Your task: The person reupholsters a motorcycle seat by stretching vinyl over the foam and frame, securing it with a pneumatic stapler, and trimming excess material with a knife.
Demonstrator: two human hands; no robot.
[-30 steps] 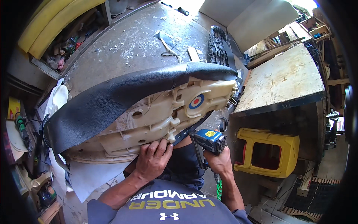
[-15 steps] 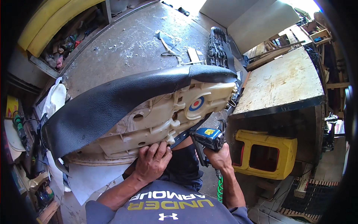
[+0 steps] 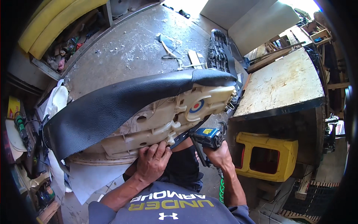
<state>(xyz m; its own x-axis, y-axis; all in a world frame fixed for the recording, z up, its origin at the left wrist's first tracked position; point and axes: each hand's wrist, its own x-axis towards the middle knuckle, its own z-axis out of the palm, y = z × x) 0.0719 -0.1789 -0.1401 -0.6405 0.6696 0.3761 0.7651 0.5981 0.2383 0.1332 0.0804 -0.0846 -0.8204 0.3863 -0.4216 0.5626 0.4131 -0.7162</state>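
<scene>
A motorcycle seat point(image 3: 112, 108) lies on its side across my view, black textured cover on top and a cream plastic base point(image 3: 151, 132) facing me, with a red, white and blue round sticker and holes. My left hand point(image 3: 153, 162) grips the base's lower edge with curled fingers, where a black strip of cover shows. Just right of it, my right hand point(image 3: 220, 155) holds a blue and black staple gun point(image 3: 210, 138), its nose at that lower edge and a green coiled hose point(image 3: 222, 188) hanging below.
A wood-topped bench point(image 3: 279, 82) stands at right above a yellow plastic housing point(image 3: 283, 156). Another black seat pan point(image 3: 218, 48) and scraps lie on the dusty floor point(image 3: 112, 44). Cluttered shelves point(image 3: 22, 142) and yellow foam point(image 3: 56, 18) are at left; leaning boards point(image 3: 257, 22) are at back.
The seat and background sit slightly lower in the picture than a second ago. The staple gun and my right hand have shifted very slightly; my left hand keeps its grip.
</scene>
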